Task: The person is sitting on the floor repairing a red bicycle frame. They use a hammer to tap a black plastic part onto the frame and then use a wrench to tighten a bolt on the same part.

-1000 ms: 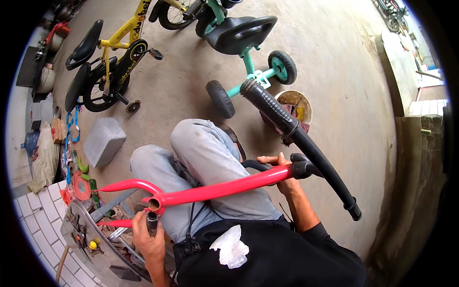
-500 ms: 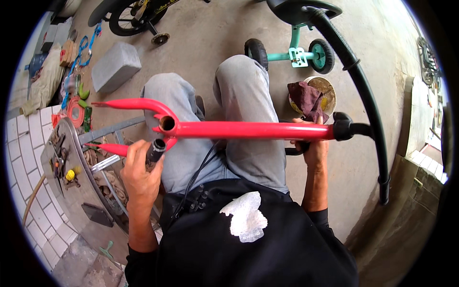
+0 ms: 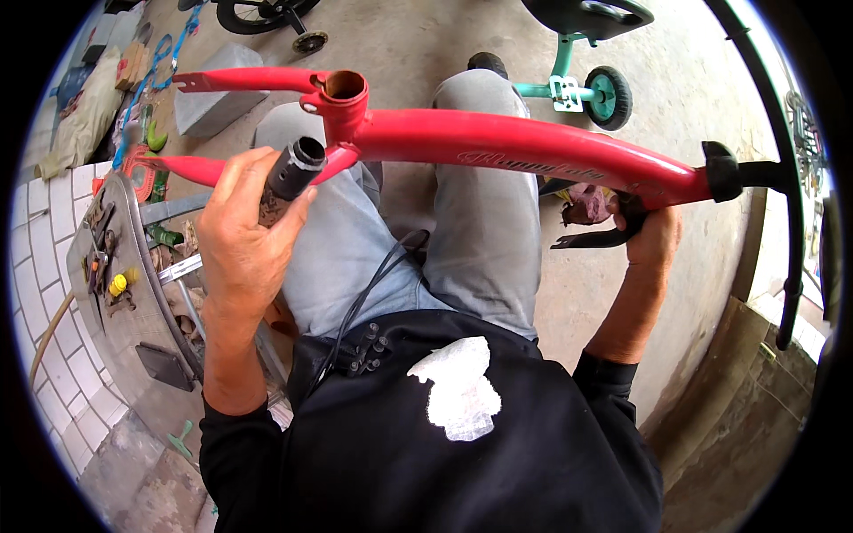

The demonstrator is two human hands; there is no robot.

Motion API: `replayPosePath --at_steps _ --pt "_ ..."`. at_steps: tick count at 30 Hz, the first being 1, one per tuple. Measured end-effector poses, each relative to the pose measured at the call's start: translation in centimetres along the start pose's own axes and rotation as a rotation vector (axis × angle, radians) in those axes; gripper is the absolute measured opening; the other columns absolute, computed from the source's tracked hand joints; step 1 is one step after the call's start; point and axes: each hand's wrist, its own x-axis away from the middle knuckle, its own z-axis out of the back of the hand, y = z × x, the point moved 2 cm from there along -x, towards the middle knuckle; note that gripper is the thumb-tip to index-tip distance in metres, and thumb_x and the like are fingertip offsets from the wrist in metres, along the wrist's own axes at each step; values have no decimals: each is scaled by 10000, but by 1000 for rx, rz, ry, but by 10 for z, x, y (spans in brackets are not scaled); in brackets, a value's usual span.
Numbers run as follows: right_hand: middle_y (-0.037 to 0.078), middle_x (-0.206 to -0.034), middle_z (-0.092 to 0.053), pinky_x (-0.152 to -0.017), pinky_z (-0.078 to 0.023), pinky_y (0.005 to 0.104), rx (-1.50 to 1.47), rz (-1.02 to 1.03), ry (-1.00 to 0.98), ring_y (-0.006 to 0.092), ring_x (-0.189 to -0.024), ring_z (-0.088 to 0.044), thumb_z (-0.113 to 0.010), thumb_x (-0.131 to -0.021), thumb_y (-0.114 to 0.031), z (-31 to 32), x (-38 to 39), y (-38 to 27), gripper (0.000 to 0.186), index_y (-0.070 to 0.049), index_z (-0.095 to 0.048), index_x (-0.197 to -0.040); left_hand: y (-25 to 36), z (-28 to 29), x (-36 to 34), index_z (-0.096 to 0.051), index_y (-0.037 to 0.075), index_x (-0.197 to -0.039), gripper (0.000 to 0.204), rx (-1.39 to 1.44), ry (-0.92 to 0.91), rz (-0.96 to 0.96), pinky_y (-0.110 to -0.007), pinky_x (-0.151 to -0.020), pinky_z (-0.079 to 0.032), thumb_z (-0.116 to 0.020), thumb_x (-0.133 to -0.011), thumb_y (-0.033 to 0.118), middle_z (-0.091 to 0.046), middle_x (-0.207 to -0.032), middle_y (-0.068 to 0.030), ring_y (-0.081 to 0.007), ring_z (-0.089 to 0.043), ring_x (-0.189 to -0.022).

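A red bicycle frame (image 3: 498, 142) spans across above my knees, its open round tube end (image 3: 345, 86) turned up toward me. My left hand (image 3: 240, 249) is closed round a short black hollow tube (image 3: 296, 169), held just below that opening and apart from it. At the frame's other end my right hand (image 3: 656, 238) is closed round the black fork (image 3: 595, 238) under the red tube, its fingertips partly hidden. A black handlebar (image 3: 782, 133) curves along the right, joined to the frame by a black stem (image 3: 755, 177).
To the left stands a round-edged table (image 3: 147, 315) with tools and a yellow piece (image 3: 118, 284). A grey block (image 3: 222, 107) sits on the floor behind the frame. Ahead are a small teal-wheeled ride-on (image 3: 569, 93) and a black bike (image 3: 267, 16).
The frame has risen, moved away from my body and rolled, so its lettered side shows. My left hand has lifted with the black tube; my right has shifted right with the fork and handlebar.
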Motion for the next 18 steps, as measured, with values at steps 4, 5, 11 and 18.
replayPosePath --at_steps 4,5,11,18 --pt "184 -788 -645 -399 -404 280 49 88 -69 253 -542 -606 -509 -903 -235 7 -7 -23 335 53 -580 -1058 7 10 -9 -640 -17 -1041 345 35 38 -24 -297 -732 -523 -781 -727 0 -643 -1004 -109 -208 -660 -826" --pt "183 -792 -645 -398 -394 277 59 119 -80 251 -543 -601 -514 -905 -226 6 -7 -26 328 52 -574 -1069 5 9 -10 -640 -19 -1039 344 49 42 -26 -295 -733 -523 -782 -726 0 -643 -1003 -110 -208 -659 -826" --pt "209 -782 -644 -410 -391 276 226 167 -74 248 -533 -597 -512 -900 -196 9 -15 -45 316 78 -573 -1045 -7 -9 -20 -645 3 -1031 345 65 15 -46 -306 -720 -531 -790 -719 23 -651 -1008 -106 -244 -673 -824" --pt "183 -689 -615 -404 -409 283 248 -6 34 261 -514 -600 -472 -900 -228 4 -15 -11 333 72 -579 -997 -21 -15 -6 -624 -44 -1085 401 47 -104 62 -296 -774 -504 -793 -725 8 -642 -1023 -123 -215 -650 -851"
